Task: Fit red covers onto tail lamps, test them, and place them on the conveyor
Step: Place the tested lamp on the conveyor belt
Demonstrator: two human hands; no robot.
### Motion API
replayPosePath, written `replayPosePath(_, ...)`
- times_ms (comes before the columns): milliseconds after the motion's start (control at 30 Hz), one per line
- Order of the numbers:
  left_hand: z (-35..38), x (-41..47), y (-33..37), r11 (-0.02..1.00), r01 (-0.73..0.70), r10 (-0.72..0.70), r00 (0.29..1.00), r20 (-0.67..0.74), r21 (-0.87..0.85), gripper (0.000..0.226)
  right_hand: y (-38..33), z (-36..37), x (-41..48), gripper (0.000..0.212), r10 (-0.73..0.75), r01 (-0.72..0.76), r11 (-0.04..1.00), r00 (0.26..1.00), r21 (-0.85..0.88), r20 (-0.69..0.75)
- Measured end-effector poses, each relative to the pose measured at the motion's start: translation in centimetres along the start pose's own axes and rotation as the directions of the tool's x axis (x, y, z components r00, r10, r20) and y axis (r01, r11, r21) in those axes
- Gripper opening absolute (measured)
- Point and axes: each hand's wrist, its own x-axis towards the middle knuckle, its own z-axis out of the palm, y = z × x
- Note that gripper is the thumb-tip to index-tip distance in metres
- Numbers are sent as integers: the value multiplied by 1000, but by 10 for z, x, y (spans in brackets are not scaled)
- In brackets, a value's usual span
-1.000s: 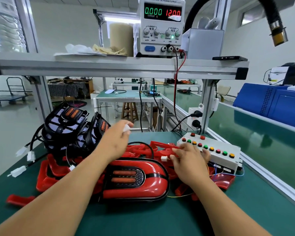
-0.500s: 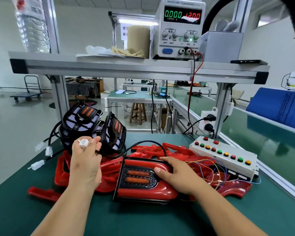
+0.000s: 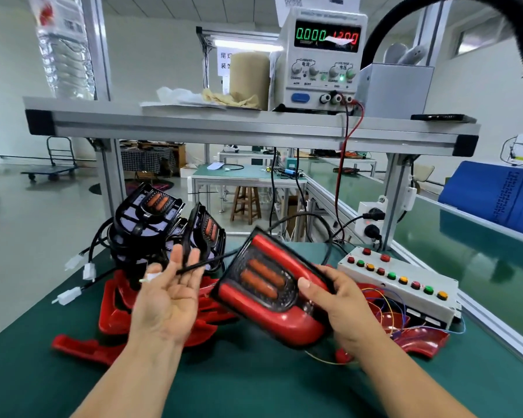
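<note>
Presents as a factory assembly-and-test workshop: green-matted bench under an aluminium-profile shelf frame carrying a bench power supply, push-button test box alongside, conveyor belt at right, further workbenches and platform trolley behind.

Red-covered tail lamp tilted, above bench.

Glossy red plastic tail lamp, matt green bench mat; brushed aluminium shelf frame — smooth
</note>
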Motion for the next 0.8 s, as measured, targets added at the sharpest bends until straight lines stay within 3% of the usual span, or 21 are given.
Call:
replayPosePath(33,0,-5,-9,997,62,-62,998,-1,36,24,0,3,1,36,9,-5,993,999,116,-33)
replayPosePath(100,0,-15,-28,984,155,-157,987,17,87,29,2,11,1,38,53,-31,960,996,277,-70)
replayPosePath(200,1,-26,-50,960,231,-249,963,101,156,14,4,27,0,42,92,-49,922,991,384,-93)
replayPosePath(233,5,-32,-53,952,243,-268,955,123,186,6,5,32,-1,46,90,-44,921,991,387,-102)
replayPosePath(300,6,-37,-59,937,217,-262,955,141,274,44,8,41,-4,49,81,-34,924,991,381,-109)
replayPosePath(433,7,-38,-64,918,115,-192,966,171,380,62,13,47,-6,52,42,-22,938,998,345,-50)
replayPosePath(633,13,-32,-55,929,136,-203,965,167,345,53,9,39,1,50,-3,0,966,1000,259,12)
replayPosePath(700,13,-30,-50,937,180,-232,962,147,300,47,6,29,6,43,-7,43,971,988,233,-153)
replayPosePath(733,13,-29,-46,938,194,-244,958,151,286,46,6,21,9,29,-21,68,986,956,150,-291)
replayPosePath(767,12,-29,-42,940,201,-252,954,162,277,45,6,11,11,14,-58,69,998,910,12,-411)
replayPosePath(800,10,-29,-38,942,204,-256,951,176,268,45,5,3,13,12,-117,44,986,871,-161,-478)
